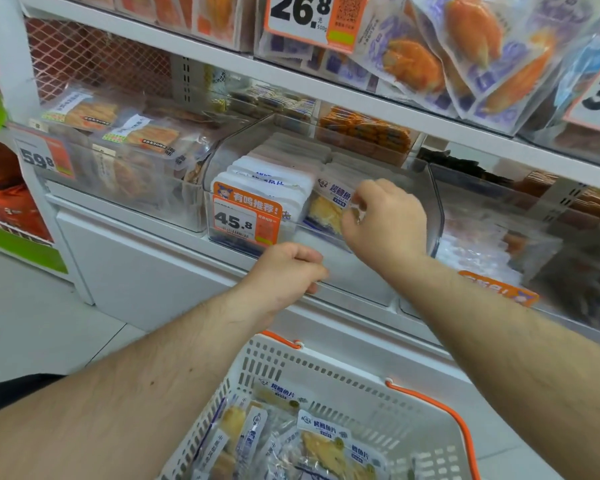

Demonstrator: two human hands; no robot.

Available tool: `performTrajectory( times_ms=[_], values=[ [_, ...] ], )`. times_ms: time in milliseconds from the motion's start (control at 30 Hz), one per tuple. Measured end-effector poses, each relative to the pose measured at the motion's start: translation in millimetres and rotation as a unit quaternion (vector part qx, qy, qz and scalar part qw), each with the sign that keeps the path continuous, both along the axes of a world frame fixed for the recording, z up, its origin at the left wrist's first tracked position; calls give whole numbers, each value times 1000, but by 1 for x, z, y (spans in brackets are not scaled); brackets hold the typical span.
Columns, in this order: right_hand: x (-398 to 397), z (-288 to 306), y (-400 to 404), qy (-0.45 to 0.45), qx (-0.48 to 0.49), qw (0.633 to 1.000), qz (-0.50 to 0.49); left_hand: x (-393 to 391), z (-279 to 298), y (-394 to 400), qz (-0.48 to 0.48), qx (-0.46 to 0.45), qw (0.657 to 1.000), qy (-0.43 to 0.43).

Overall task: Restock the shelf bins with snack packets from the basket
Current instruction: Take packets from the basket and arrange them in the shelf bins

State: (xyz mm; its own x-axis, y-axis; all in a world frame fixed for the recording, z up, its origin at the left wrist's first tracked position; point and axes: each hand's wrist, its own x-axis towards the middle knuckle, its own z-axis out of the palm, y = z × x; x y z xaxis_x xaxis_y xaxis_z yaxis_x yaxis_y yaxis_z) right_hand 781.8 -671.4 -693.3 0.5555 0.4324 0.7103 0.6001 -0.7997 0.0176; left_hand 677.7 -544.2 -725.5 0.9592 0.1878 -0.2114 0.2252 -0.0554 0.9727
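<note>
Over the white basket [378, 379] of fish-slice packets, the right hand [385, 223] pinches a snack packet [329, 206] standing just inside the clear shelf bin [433, 209], beside stacked white packets [274, 174], while the left hand [288, 271] curls around the bin's front lip.

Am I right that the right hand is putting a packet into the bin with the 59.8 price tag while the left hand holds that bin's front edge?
Not quite. In the head view, the right hand puts the packet into the bin with the 45.8 price tag, not 59.8. The left hand does hold that bin's front edge.
</note>
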Motion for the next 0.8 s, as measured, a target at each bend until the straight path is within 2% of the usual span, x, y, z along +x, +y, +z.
performTrajectory(
  times_ms=[67,167,267,367,433,533,600,700,800],
  values=[
    [-21,-13,-2,-27,32,998,52,-3,-3,-2,-11,24,1000,9],
    [-44,-33,-6,9,99,992,81,-9,-11,-4,-47,71,996,34],
    [-60,-71,-20,91,134,985,62,-18,-27,-10,-96,115,987,60],
    [-68,-124,-43,241,86,967,13,-27,-45,-18,-158,162,971,77],
    [-73,-160,-58,370,3,928,-28,-31,-54,-22,-208,194,954,99],
    [-80,-210,-74,548,-162,819,-55,-34,-65,-27,-281,240,919,137],
    [-90,-238,-82,611,-229,755,-63,-34,-70,-32,-317,259,901,146],
    [-101,-270,-94,653,-225,715,-111,-31,-73,-37,-348,280,882,150],
    [-105,-300,-105,691,-127,683,-201,-26,-77,-39,-367,289,869,162]
  ],
)
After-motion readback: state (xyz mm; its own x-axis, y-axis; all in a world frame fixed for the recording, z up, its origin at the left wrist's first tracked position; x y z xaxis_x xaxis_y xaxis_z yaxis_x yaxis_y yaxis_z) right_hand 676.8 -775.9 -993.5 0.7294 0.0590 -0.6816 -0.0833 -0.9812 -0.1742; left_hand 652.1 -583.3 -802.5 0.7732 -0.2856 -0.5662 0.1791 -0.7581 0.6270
